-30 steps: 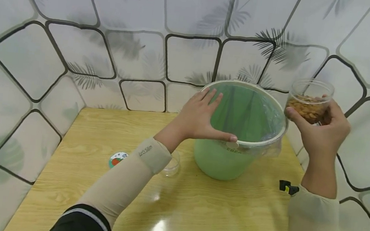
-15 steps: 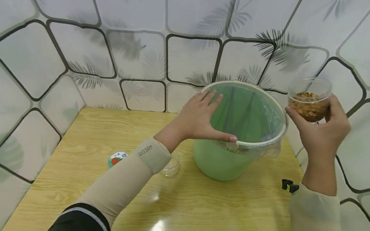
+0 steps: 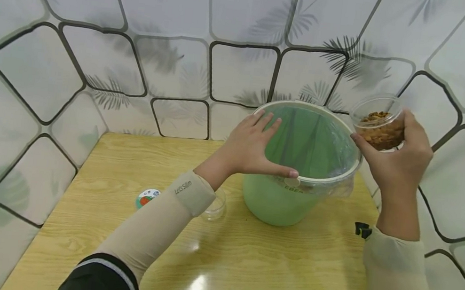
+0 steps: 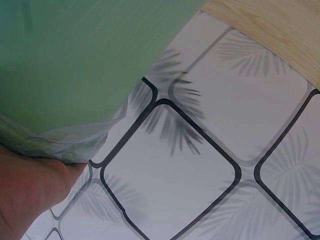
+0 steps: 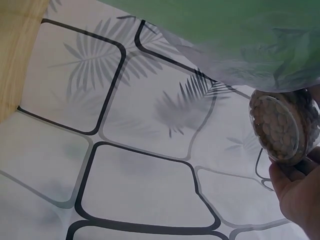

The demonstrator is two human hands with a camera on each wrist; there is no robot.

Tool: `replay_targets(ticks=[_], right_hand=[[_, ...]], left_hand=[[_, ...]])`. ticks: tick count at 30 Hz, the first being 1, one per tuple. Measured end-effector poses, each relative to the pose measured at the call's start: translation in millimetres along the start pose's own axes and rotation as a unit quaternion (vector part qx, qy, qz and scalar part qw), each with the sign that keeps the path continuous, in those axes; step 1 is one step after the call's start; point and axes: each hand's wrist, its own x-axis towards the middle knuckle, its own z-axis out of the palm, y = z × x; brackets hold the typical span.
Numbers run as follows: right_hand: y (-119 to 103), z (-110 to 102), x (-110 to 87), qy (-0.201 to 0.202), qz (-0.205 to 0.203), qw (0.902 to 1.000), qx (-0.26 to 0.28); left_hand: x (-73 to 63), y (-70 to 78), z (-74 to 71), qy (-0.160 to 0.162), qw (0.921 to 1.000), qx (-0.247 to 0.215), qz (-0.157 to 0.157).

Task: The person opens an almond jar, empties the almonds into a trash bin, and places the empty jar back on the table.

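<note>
A green bin (image 3: 271, 201) with a clear plastic liner (image 3: 336, 149) folded over its pale rim stands on the table. My left hand (image 3: 247, 146) rests on the rim's left side, fingers spread and straight, thumb along the front edge. At the bin's right, my right hand (image 3: 401, 158) grips a clear plastic jar (image 3: 379, 125) part filled with brown nuts. The lidless jar tilts left toward the bin's mouth, and the nuts bank up inside it. In the right wrist view the nuts show through the base of the jar (image 5: 275, 127).
A round printed lid (image 3: 147, 198), partly behind the left forearm, lies on the wooden table (image 3: 266, 271). Beside that sleeve is a small clear round container or lid (image 3: 215, 209). Patterned cloth walls (image 3: 240, 70) enclose the back and sides. A small black object (image 3: 361, 229) shows by the right sleeve.
My right hand has moved slightly left and up, and the jar has tipped further toward the bin, its nuts shifting inside. The left hand has stayed on the rim.
</note>
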Motion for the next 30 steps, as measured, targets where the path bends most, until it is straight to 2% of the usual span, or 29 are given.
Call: replay_targets(ticks=[13,30], right_hand=[[-14.4,1.1,-3.4,-0.013,-0.039,0.9992,-0.007],[1.2,6.2,-2.3,-0.019,-0.087,0.9959,-0.016]], left_hand=[[-0.3,1.7,-3.3,-0.010,1.0000,-0.002,0.001],[0.0,0.5,-2.2,-0.010,0.9999,-0.007,0.001]])
